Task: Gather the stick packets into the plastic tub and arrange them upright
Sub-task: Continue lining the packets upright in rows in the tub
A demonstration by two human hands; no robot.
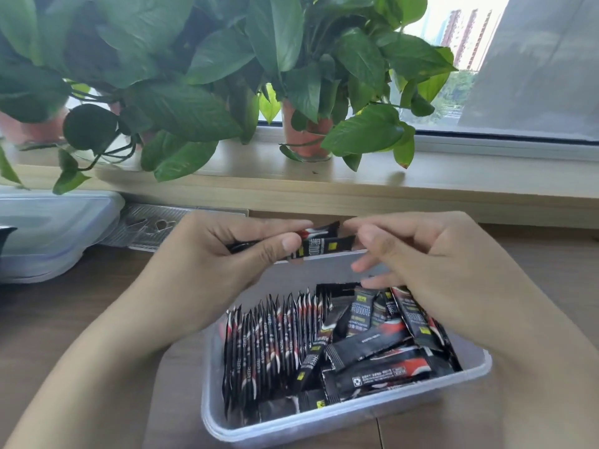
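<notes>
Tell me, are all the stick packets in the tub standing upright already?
No, only the row at the left of the tub stands on edge; the packets on the right lie jumbled.

Daylit window (pixel 453 37) above a wooden sill (pixel 453 179) lined with potted plants (pixel 207 59).

Soft, bright daylight comes through the window (pixel 460 43), whose sky is blown out to near white. In front of it, the pothos leaves (pixel 194 102) are backlit, with dark shaded patches. Further below the window, the right hand (pixel 453 280) shows motion blur at its fingertips (pixel 361 265). Shadows on the wooden table (pixel 97 312) are faint and diffuse. Wide-angle distortion bows the windowsill (pixel 453 184) beneath the window.
</notes>
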